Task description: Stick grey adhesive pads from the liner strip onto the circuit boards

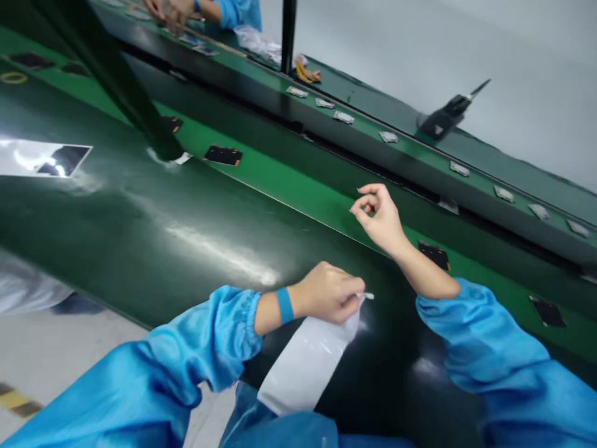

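My left hand, with a blue band at the wrist, is closed at the top of a white plastic bag. The bag hangs down at a slant over the table's near edge towards my lap. A thin white tip, like the end of a cotton swab, pokes out past my left fingertips. My right hand is raised over the green conveyor strip, its fingers bent and apart, with nothing visible in them. Behind my right forearm a flat black part lies on the strip.
Another black part lies farther left on the strip, beside a dark green post. A shiny sheet rests at the table's left. Small silvery parts line the raised far belt. A walkie-talkie stands behind it. A co-worker's hands work at top left.
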`<state>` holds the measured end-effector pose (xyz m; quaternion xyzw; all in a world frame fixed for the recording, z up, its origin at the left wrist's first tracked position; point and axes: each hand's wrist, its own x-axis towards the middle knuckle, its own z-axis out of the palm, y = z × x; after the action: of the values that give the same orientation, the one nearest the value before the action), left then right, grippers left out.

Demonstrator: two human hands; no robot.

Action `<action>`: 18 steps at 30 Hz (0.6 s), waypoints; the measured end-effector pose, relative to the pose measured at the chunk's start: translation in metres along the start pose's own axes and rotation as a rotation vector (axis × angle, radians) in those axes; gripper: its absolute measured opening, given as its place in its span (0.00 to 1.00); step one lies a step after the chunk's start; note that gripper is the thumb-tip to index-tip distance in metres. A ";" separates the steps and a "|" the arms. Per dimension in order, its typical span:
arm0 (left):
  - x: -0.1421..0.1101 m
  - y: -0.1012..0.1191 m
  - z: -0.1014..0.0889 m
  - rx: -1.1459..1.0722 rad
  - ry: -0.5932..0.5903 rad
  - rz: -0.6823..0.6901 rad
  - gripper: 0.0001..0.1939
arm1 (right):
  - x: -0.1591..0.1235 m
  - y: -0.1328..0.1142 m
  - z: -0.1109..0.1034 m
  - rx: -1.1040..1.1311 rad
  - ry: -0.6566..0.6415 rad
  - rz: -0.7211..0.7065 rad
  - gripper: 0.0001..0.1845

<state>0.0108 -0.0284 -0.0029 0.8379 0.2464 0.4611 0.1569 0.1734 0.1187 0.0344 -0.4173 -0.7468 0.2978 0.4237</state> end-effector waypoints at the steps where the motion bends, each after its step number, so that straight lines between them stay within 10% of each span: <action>1: -0.002 0.004 0.004 0.030 -0.010 0.023 0.03 | 0.024 -0.001 0.018 0.033 -0.086 -0.009 0.21; 6: -0.006 0.013 0.014 0.077 -0.226 0.017 0.03 | 0.137 -0.016 0.144 0.210 -0.458 -0.083 0.21; 11: -0.001 0.010 0.008 0.062 -0.426 -0.044 0.06 | 0.201 -0.040 0.269 0.157 -0.545 0.017 0.20; 18: -0.001 0.009 0.007 0.080 -0.408 0.045 0.08 | 0.209 -0.030 0.332 0.111 -0.531 0.113 0.20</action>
<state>0.0186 -0.0370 -0.0031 0.9247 0.2090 0.2751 0.1596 -0.1917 0.2576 -0.0153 -0.3419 -0.7897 0.4603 0.2181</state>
